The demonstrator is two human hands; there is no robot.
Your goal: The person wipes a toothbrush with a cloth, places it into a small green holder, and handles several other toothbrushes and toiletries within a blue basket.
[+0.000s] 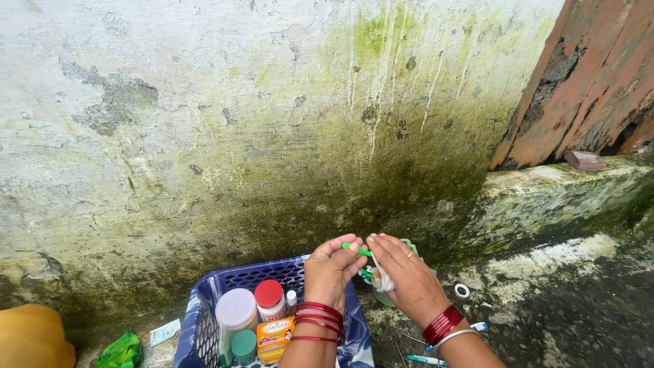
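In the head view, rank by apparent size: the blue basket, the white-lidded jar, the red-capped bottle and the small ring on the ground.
1. blue basket
2. white-lidded jar
3. red-capped bottle, only slightly smaller than the jar; partly hidden, so unsure
4. small ring

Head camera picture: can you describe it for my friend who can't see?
Two hands, left hand and right hand, hold a thin green plastic stick above a blue plastic basket of jars, beside a mossy white wall.
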